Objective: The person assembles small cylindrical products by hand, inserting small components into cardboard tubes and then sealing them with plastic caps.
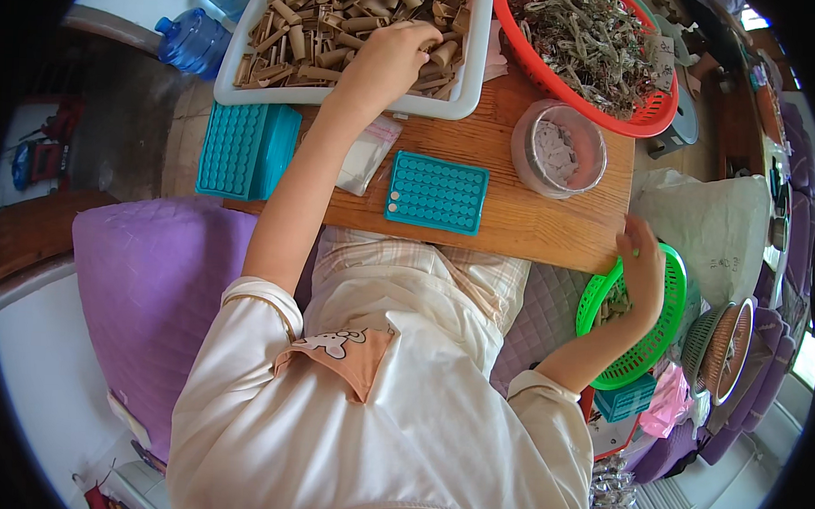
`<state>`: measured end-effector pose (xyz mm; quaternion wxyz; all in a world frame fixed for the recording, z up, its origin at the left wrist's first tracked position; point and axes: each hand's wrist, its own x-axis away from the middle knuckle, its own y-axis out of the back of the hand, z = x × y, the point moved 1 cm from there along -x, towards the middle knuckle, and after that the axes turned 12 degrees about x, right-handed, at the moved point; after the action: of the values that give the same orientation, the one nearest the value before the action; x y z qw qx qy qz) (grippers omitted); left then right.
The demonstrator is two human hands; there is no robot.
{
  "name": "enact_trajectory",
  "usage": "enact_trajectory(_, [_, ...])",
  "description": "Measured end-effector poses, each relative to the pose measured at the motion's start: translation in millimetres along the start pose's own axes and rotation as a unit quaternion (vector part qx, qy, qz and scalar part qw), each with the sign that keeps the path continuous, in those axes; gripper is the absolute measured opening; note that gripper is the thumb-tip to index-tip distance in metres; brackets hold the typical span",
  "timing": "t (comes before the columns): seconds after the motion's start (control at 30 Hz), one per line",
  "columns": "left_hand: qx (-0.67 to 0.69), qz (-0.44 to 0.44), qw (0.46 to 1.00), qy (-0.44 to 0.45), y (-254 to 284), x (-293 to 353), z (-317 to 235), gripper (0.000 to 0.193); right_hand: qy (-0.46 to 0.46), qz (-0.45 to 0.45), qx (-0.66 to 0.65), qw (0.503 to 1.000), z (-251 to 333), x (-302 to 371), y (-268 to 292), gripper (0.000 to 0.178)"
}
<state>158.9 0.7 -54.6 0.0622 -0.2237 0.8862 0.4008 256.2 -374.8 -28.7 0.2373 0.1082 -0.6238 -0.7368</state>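
Observation:
My left hand point(398, 64) reaches into a white tray point(341, 98) filled with brown half-round and tubular pieces point(298, 44). Its fingers curl down among the pieces, and what sits in their grip is hidden. By the table's right edge, my right hand point(642, 263) hovers over a green basket point(663, 326), fingers loosely extended and seemingly holding nothing. Small greenish-brown pieces point(615, 305) lie in that basket. Between my arms, on the wooden table point(534, 227), lies a teal tray point(437, 193) with rows of round cavities. Two small pale discs point(393, 202) sit at its left end.
A stack of teal trays point(241, 150) and a clear plastic bag point(368, 159) lie near my left forearm. A round clear tub point(558, 150) holds whitish pieces. A red basket point(653, 115) of small wrapped items stands at the far right, a purple padded seat point(155, 282) at left.

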Motion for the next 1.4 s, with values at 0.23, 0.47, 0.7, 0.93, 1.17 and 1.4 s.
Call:
enact_trajectory(0.23, [0.186, -0.115, 0.975, 0.034, 5, 11, 0, 0.021, 0.153, -0.185, -0.119, 0.963, 86, -127, -9, 0.02])
enact_trajectory(0.47, [0.457, -0.179, 0.87, 0.052, 1, 39, -32, 0.019, 0.225, -0.226, 0.081, 0.944, 134, -209, -37, 0.026])
enact_trajectory(0.7, [0.54, -0.118, 0.827, 0.101, -3, 85, -42, 0.021, 0.196, -0.149, 0.118, 0.962, 143, -227, -28, 0.026])
enact_trajectory(0.93, [0.633, -0.112, 0.751, 0.15, -7, 109, -49, 0.03, 0.045, -0.231, -0.539, 0.809, 158, -165, 66, 0.024])
enact_trajectory(1.17, [0.662, -0.088, 0.727, 0.159, -15, 116, -68, 0.026, 0.215, -0.21, -0.606, 0.736, 132, -125, 65, 0.024])
enact_trajectory(1.4, [0.511, -0.024, 0.858, 0.044, 0, 127, -93, 0.026, 0.365, -0.223, -0.265, 0.864, 184, -4, -14, 0.027])
